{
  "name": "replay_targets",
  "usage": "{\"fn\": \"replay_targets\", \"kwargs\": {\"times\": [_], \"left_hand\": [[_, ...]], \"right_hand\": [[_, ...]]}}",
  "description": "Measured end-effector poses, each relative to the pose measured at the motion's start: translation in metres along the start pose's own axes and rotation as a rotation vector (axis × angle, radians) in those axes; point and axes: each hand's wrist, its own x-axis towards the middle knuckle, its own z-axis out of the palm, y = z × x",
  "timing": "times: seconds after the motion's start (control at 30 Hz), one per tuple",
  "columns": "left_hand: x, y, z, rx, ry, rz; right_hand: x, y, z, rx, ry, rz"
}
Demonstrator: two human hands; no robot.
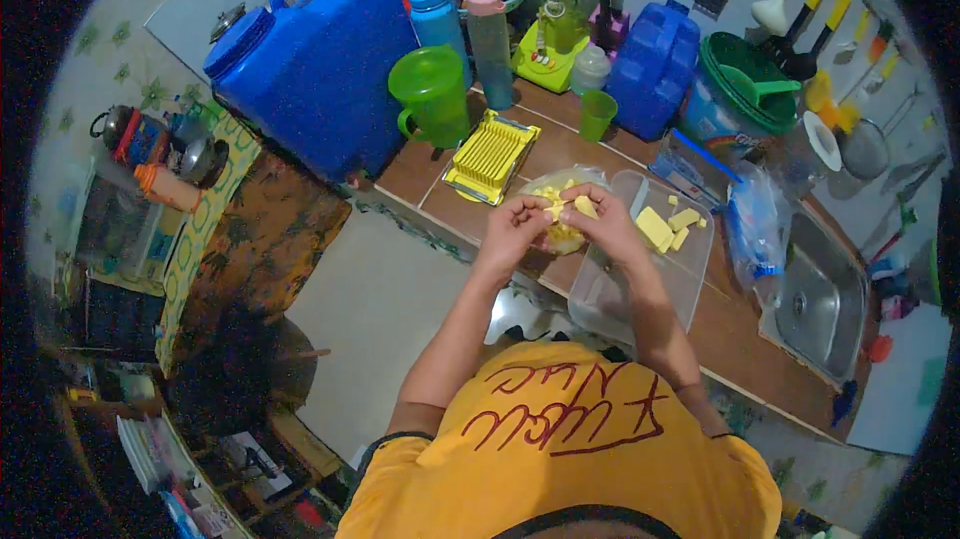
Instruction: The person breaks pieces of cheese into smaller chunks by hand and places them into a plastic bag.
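Fingers (pixel 528 205) of both hands are bent in close above a pale see-through bowl (pixel 588 175) of small yellow bits. From where I stand, the right hand (pixel 613 221) has its thumb and fingertips closed on a yellow piece (pixel 585 206). Just beside it, the left hand (pixel 516 225) has its fingertips drawn together, but whether they pinch a bit too, I can't tell.

Right of the bowl, a clear plastic box (pixel 597 296) lies partly under the right forearm. A thick yellow block (pixel 654 229) sits in it, with smaller cut pieces (pixel 685 219) near it.

Behind the left hand, on the brown tiled tabletop (pixel 725 334), lies a yellow ridged slicer (pixel 492 157). A green pitcher (pixel 432 97) stands near that, and a small green cup (pixel 597 116) stands behind the bowl. Farther left I see a big blue jug (pixel 325 69); off to the right, a plastic bag (pixel 757 224) beside a metal sink (pixel 822 289).
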Motion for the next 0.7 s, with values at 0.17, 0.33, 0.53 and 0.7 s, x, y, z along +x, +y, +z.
{"fn": "replay_targets", "kwargs": {"times": [0.17, 0.33, 0.53, 0.7], "left_hand": [[0.009, -0.008, -0.014, -0.025, -0.058, 0.028], [0.014, -0.013, -0.025, -0.053, -0.055, 0.031], [0.014, -0.015, -0.031, 0.006, -0.005, 0.109], [0.010, -0.015, -0.030, 0.124, 0.054, 0.091]], "right_hand": [[-0.001, -0.002, 0.002, 0.060, 0.005, 0.024], [0.022, 0.028, -0.008, -0.195, 0.180, -0.127], [0.039, 0.051, -0.020, -0.766, 0.310, -0.216], [0.035, 0.052, -0.016, -0.556, 0.337, -0.204]]}}
